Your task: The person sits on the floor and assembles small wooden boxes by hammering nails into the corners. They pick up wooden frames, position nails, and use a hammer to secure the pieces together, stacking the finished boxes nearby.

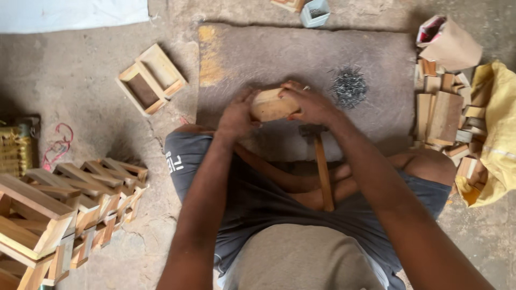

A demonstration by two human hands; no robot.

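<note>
**Both hands on the little wood piece, hammer parked between your legs**

So the small pale wooden block (270, 104) is up off the stone slab (258, 48), held right in front of you over its near edge. Your left hand (236, 115) is wrapped on its left end and your right hand (312, 104) is clamped over the top and right side, so both hands are closed on the same piece, thumbs nearly meeting. I can't tell whether it's one bit or two pressed together, your fingers cover the joins.

My take on doing this bit well: keep the edges flush while you've got both hands squeezing, and check the alignment by feel along the sides.

The hammer (321, 161) lies just below the block, head on the slab edge and handle running back toward your lap, an easy grab for the right hand. The pile of nails (349, 86) sits on the slab just right of your right hand, close too.

Further out: a stack of cut wood offcuts (443, 115) on the right beside a yellow sack (497, 129), a finished open wooden tray (151, 79) on the floor to the left, and more wooden frames (64, 209) heaped at lower left.
</note>
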